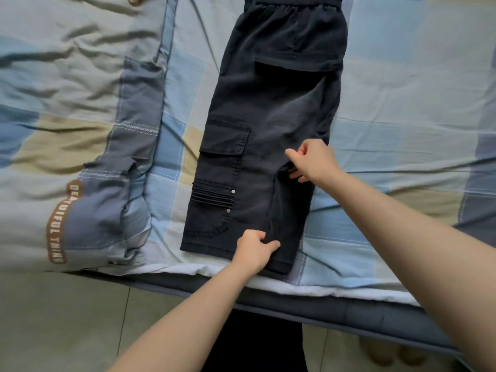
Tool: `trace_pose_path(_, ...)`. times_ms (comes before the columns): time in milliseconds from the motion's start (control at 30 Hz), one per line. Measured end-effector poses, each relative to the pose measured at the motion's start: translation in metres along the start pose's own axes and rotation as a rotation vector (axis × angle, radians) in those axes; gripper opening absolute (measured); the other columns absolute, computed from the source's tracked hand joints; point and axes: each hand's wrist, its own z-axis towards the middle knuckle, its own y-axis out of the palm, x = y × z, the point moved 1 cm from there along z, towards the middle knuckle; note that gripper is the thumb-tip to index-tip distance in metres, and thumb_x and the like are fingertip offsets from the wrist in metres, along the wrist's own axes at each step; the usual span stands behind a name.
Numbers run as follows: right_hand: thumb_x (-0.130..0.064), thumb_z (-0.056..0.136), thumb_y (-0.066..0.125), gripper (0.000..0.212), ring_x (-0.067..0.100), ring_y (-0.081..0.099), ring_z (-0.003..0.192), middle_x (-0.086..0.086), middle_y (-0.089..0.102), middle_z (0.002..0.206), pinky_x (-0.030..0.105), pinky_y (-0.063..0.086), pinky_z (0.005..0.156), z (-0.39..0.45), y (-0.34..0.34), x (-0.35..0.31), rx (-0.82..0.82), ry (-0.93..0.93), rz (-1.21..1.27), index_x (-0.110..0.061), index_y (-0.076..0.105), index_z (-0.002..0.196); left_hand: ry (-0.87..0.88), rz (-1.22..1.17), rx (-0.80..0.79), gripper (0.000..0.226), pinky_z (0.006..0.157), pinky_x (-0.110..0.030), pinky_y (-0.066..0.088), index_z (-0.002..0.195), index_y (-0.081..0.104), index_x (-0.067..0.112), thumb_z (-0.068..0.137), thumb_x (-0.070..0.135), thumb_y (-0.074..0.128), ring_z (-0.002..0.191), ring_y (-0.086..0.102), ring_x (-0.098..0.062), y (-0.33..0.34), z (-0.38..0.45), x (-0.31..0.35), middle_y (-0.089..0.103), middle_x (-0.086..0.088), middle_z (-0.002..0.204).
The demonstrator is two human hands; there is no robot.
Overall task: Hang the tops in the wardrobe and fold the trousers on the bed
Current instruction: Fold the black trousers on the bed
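I see soft, even daylight, no glare; faint shadows under my fingers (271, 244). Edges bow and blur, sharpest near the middle.

The trousers (263, 135) lie flat on the bed (402, 108), running from the top centre of the frame down to the bed's near edge, waistband at the top, leg ends at the bottom. A folded quilt (67, 103) lies on the bed to the left of the trousers, filling the upper left of the frame. The left hand (255, 249) pinches the cloth near the leg ends, at lower centre. The right hand (312, 159) pinches it higher up, right of centre. The floor (67, 318) lies below the bed's edge, across the bottom of the frame.
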Motion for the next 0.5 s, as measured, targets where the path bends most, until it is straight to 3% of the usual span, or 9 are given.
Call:
trace_pose_path(67, -0.032, 0.088, 0.063, 0.021, 0.022, 0.066, 0.076, 0.005, 0.067, 0.082, 0.033, 0.053, 0.071, -0.002, 0.014, 0.005, -0.085, -0.111, -0.156, -0.016, 0.053, 0.079, -0.004, 0.066, -0.005, 0.049, 0.046, -0.02, 0.029, 0.052, 0.038, 0.016, 0.084, 0.032, 0.072, 0.051, 0.037, -0.011, -0.009, -0.001, -0.011, 0.038, 0.007, 0.048)
trace_pose_path(100, -0.034, 0.088, 0.064, 0.018, 0.019, 0.062, 0.08, 0.001, 0.066, 0.085, 0.028, 0.047, 0.075, -0.005, 0.017, 0.008, -0.115, -0.166, -0.246, -0.016, 0.058, 0.088, -0.009, 0.077, -0.027, 0.054, 0.045, -0.019, 0.03, 0.052, 0.031, 0.018, 0.084, 0.033, 0.071, 0.048, 0.038, -0.011, -0.013, -0.002, -0.014, 0.032, 0.009, 0.047)
trace_pose_path(200, -0.021, 0.089, 0.061, 0.024, 0.021, 0.06, 0.096, 0.003, 0.065, 0.101, 0.029, 0.045, 0.087, -0.017, 0.014, 0.022, -0.182, -0.365, -0.413, -0.012, 0.06, 0.112, 0.028, 0.155, -0.185, 0.048, 0.065, -0.027, 0.052, 0.055, 0.041, 0.017, 0.091, 0.044, 0.059, 0.062, 0.068, -0.021, -0.027, -0.012, -0.009, 0.058, 0.002, 0.056)
trace_pose_path(267, -0.005, 0.088, 0.053, 0.029, 0.029, 0.056, 0.107, 0.01, 0.062, 0.115, 0.038, 0.047, 0.092, -0.033, 0.007, 0.032, -0.145, -0.586, -0.59, -0.007, 0.06, 0.116, 0.149, 0.447, -0.201, 0.048, 0.072, -0.034, 0.052, 0.064, 0.053, 0.017, 0.093, 0.053, 0.045, 0.077, 0.068, -0.027, -0.044, -0.016, -0.008, 0.07, -0.006, 0.075)
trace_pose_path(333, 0.003, 0.084, 0.041, 0.038, 0.036, 0.057, 0.112, 0.018, 0.06, 0.12, 0.044, 0.052, 0.089, -0.049, -0.002, 0.042, -0.058, -0.831, -0.773, 0.0, 0.063, 0.115, 0.408, 0.691, -0.107, 0.033, 0.071, -0.036, 0.049, 0.075, 0.058, 0.02, 0.094, 0.044, 0.045, 0.085, 0.063, -0.029, -0.073, -0.016, -0.006, 0.069, -0.005, 0.085)
trace_pose_path(400, 0.001, 0.083, 0.029, 0.05, 0.037, 0.055, 0.12, 0.021, 0.058, 0.129, 0.045, 0.051, 0.093, -0.063, -0.01, 0.055, -0.072, -0.995, -0.987, 0.001, 0.061, 0.122, 0.828, 0.946, 0.064, 0.009, 0.072, -0.036, 0.051, 0.089, 0.066, 0.018, 0.084, 0.02, 0.06, 0.09, 0.063, -0.029, -0.11, -0.008, -0.003, 0.068, -0.005, 0.091)
trace_pose_path(467, 0.0, 0.083, 0.028, 0.058, 0.035, 0.047, 0.13, 0.017, 0.049, 0.141, 0.045, 0.045, 0.102, -0.073, -0.012, 0.069, -0.154, -1.066, -1.183, -0.005, 0.051, 0.136, 1.183, 1.183, 0.206, 0.032, 0.084, -0.039, 0.055, 0.105, 0.071, 0.011, 0.079, 0.007, 0.053, 0.104, 0.065, -0.031, -0.145, 0.001, -0.002, 0.07, -0.008, 0.108)
trace_pose_path(500, 0.002, 0.083, 0.031, 0.061, 0.034, 0.042, 0.134, 0.015, 0.044, 0.146, 0.046, 0.042, 0.105, -0.075, -0.011, 0.074, -0.18, -1.065, -1.234, -0.009, 0.045, 0.141, 1.27, 1.298, 0.212, 0.043, 0.093, -0.042, 0.053, 0.116, 0.069, 0.011, 0.082, 0.006, 0.043, 0.115, 0.062, -0.032, -0.162, 0.011, -0.003, 0.067, -0.009, 0.121)
